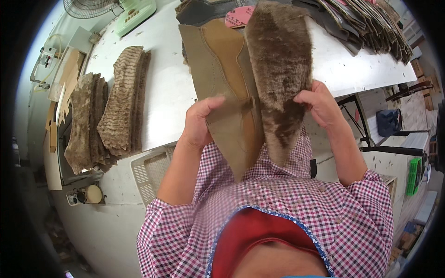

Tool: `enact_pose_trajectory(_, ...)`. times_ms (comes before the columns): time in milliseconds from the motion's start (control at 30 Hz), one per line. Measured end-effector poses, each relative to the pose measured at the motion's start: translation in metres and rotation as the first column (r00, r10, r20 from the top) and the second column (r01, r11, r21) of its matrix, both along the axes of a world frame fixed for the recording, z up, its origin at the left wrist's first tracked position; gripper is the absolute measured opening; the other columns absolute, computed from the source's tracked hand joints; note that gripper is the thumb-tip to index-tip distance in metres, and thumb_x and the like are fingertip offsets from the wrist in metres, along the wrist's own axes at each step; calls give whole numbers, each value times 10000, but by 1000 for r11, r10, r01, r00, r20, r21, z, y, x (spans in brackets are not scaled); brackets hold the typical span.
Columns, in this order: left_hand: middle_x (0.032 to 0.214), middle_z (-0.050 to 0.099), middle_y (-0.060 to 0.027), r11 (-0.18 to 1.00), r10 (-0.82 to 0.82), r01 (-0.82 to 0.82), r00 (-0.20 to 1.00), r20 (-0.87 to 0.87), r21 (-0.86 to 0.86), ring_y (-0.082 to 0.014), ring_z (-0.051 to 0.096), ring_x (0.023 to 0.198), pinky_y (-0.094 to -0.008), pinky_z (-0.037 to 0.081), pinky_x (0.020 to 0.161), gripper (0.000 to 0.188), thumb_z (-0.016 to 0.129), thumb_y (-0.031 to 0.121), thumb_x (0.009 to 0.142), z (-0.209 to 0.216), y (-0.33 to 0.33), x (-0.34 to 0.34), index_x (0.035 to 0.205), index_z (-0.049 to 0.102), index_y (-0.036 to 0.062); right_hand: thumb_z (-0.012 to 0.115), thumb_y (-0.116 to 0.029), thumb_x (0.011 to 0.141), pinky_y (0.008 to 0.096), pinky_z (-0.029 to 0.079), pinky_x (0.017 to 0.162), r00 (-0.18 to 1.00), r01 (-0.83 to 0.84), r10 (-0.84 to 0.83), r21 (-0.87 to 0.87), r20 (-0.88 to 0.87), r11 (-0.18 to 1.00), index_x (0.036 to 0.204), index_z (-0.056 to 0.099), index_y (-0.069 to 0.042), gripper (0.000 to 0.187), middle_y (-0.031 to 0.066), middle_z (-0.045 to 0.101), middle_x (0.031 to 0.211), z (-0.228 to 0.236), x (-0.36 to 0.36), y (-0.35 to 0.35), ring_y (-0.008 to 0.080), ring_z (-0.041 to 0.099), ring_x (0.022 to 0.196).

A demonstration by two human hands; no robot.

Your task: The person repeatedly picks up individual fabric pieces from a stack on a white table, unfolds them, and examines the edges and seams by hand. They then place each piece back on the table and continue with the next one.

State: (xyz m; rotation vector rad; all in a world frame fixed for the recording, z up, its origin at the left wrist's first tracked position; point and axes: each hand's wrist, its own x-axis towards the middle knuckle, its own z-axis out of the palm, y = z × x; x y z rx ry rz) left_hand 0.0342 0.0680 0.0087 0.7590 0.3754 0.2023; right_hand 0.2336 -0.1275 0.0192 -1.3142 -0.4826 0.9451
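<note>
- A tan suede boot panel (pixel 227 88) and a brown faux-fur lining (pixel 280 69) are held up together, edge against edge, above the white worktable (pixel 167 92).
- The left hand (pixel 198 123) pinches the suede's lower edge, thumb on top; the right hand (pixel 320 106) grips the fur's side, fingers curled shut on it.
- Matching them well likely means lining up the edges first — then keeping both layers flat.
- Stacks of fur pieces (pixel 109 116) lie to the left, dark cut panels (pixel 366 23) at the far right.
</note>
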Motion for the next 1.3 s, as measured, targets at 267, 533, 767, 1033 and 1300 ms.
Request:
enact_pose_trajectory(267, 1212, 604, -196, 988, 102, -104, 995, -20, -119, -311, 611, 1087, -442, 509, 935, 456, 526, 203, 902, -8, -17, -8, 1262, 520, -77, 594, -166, 959, 242, 489, 735, 930, 236, -252, 90, 267, 968, 1090, 646, 54, 262, 64, 684, 922, -19, -7, 9, 63, 577, 792)
enact_pose_trajectory(533, 1312, 540, -219, 955, 82, -29, 983, 167, -294, -366, 561, 1167, -488, 456, 1011, 604, 530, 139, 796, -4, -56, -9, 1356, 418, -61, 602, -89, 935, 254, 496, 748, 939, 67, -73, 30, 337, 997, 1114, 654, 25, 219, 29, 695, 944, -41, -17, 32, 65, 574, 834)
enact_pose_trajectory(767, 1268, 574, -218, 994, 83, -81, 996, 20, -72, -357, 580, 1138, -464, 459, 1005, 550, 516, 141, 812, 9, -63, -5, 1308, 463, -93, 623, -138, 935, 246, 497, 719, 960, 13, -29, 59, 279, 998, 1103, 634, 48, 251, 38, 670, 918, -67, -12, 44, 80, 571, 801)
enact_pose_trajectory(1033, 1284, 560, -224, 989, 125, -112, 983, 135, -98, -329, 554, 1181, -429, 417, 1042, 500, 445, 185, 868, 1, -62, -1, 1260, 494, -120, 667, -61, 857, 276, 512, 662, 482, 178, -198, 126, 854, 976, 1011, 635, 3, 170, 92, 641, 874, 17, -40, 0, 174, 627, 731)
enact_pose_trajectory(1300, 1301, 548, -242, 989, 58, -25, 973, 221, -148, -339, 548, 1193, -422, 413, 1046, 546, 430, 198, 851, -5, -60, -9, 1276, 470, -141, 681, -81, 844, 263, 515, 658, 726, 39, -112, 121, 679, 992, 936, 656, 37, 152, 97, 675, 832, 17, -46, 1, 157, 644, 716)
